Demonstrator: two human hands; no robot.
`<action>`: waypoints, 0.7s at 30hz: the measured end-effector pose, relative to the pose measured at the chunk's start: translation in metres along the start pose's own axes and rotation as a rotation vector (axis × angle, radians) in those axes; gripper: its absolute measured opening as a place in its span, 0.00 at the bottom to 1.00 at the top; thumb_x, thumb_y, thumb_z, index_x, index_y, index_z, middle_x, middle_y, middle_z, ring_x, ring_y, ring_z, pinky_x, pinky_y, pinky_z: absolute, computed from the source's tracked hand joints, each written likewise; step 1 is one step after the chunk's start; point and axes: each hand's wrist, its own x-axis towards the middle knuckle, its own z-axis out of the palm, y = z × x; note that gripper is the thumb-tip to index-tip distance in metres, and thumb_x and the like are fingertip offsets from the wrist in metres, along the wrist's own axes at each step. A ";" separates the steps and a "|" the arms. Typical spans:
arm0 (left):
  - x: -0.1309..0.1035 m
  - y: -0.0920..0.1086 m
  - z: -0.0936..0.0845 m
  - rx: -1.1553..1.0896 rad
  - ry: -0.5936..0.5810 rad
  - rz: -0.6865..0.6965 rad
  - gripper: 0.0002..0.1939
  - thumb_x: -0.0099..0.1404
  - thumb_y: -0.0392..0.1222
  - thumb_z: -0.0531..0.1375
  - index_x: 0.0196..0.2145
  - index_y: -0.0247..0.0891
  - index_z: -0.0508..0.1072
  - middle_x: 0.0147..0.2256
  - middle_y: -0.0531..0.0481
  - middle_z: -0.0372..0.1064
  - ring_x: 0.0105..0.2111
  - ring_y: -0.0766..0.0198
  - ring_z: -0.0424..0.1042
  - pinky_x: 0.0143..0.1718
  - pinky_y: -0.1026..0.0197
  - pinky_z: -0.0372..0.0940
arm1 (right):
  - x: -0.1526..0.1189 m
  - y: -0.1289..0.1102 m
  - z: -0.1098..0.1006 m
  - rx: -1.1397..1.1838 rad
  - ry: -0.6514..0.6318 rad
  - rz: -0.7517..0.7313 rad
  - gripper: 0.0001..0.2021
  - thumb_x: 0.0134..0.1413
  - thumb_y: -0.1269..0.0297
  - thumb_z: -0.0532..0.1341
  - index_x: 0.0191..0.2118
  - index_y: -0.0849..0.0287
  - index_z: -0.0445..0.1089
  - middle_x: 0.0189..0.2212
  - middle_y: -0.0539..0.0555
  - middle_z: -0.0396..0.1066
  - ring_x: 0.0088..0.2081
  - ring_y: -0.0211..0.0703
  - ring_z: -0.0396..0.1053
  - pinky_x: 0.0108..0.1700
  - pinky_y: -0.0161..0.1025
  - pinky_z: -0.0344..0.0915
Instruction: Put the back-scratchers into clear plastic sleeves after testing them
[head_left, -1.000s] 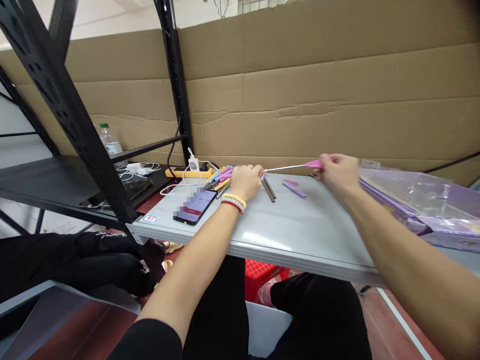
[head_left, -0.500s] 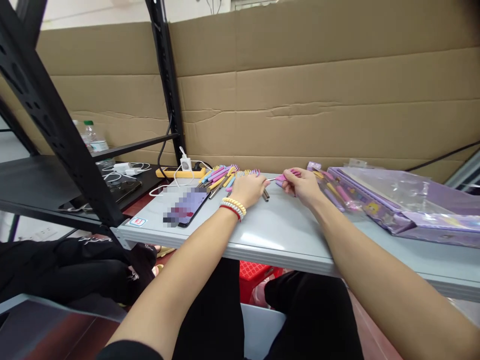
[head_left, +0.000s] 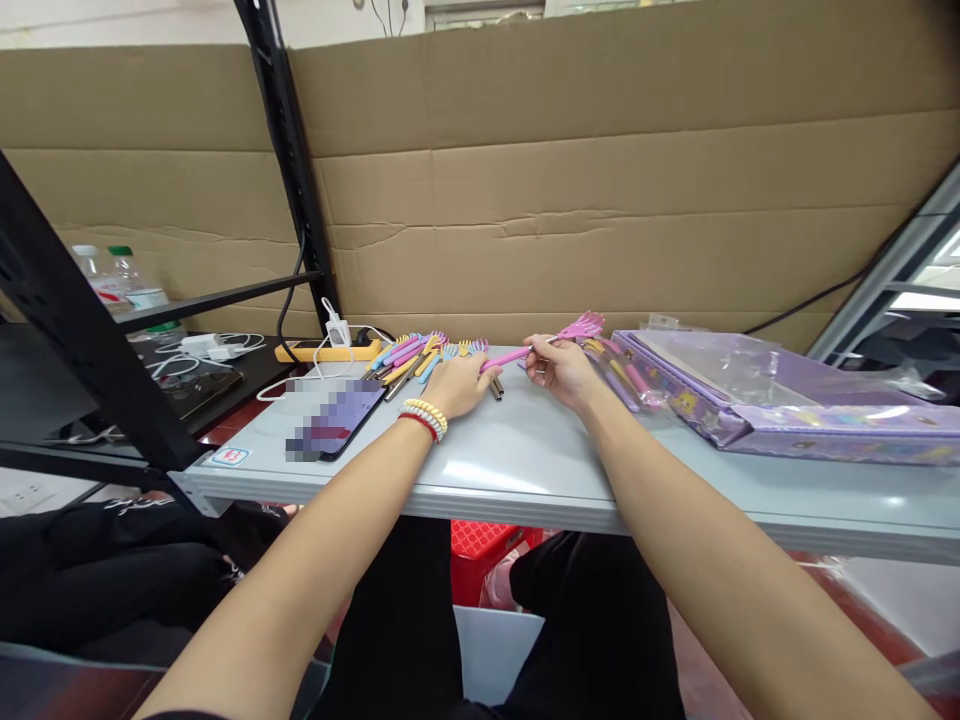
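Observation:
A pink back scratcher (head_left: 510,356) with a claw-shaped head spans the gap between my hands above the table. Closed around its handle end is my left hand (head_left: 456,386), which wears coiled bands at the wrist. My right hand (head_left: 559,370) pinches it nearer the claw, which sticks out past the fingers to the upper right. Just beyond my left hand lies a pile of pink, yellow and blue back scratchers (head_left: 405,352). Metal rod ends (head_left: 496,388) poke out beside that hand. Clear-bagged back scratchers (head_left: 628,378) lie right of my right hand.
A phone (head_left: 345,418) lies at the table's left. Behind it is a yellow power strip (head_left: 360,351) with white cables. A purple case (head_left: 832,432) covered in clear plastic occupies the right side. A black shelf post (head_left: 289,150) and cardboard wall (head_left: 570,170) bound the workspace.
The pink claw was in my right hand with metal rod between my hands; now the claw extends past the right fingers and the pink handle shows between them. The view has turned right.

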 end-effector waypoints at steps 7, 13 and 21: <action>-0.004 -0.006 -0.005 -0.056 -0.100 0.055 0.20 0.68 0.52 0.46 0.40 0.38 0.72 0.31 0.45 0.72 0.31 0.58 0.69 0.31 0.60 0.57 | 0.002 0.007 0.005 -0.095 0.012 0.056 0.15 0.48 0.53 0.67 0.30 0.62 0.69 0.16 0.50 0.68 0.14 0.33 0.62 0.13 0.29 0.50; -0.005 -0.010 -0.002 -0.184 -0.098 0.074 0.20 0.65 0.56 0.49 0.35 0.40 0.74 0.27 0.49 0.71 0.27 0.61 0.67 0.29 0.61 0.57 | 0.003 0.001 0.001 -0.006 0.109 0.124 0.17 0.57 0.52 0.58 0.27 0.62 0.67 0.13 0.51 0.67 0.14 0.33 0.62 0.14 0.29 0.51; -0.006 -0.010 -0.002 -0.166 -0.107 0.059 0.23 0.67 0.55 0.45 0.36 0.39 0.74 0.28 0.48 0.71 0.29 0.61 0.69 0.31 0.60 0.59 | 0.004 0.007 -0.004 -0.029 0.048 0.000 0.14 0.44 0.58 0.69 0.27 0.62 0.67 0.15 0.49 0.67 0.15 0.31 0.61 0.14 0.28 0.52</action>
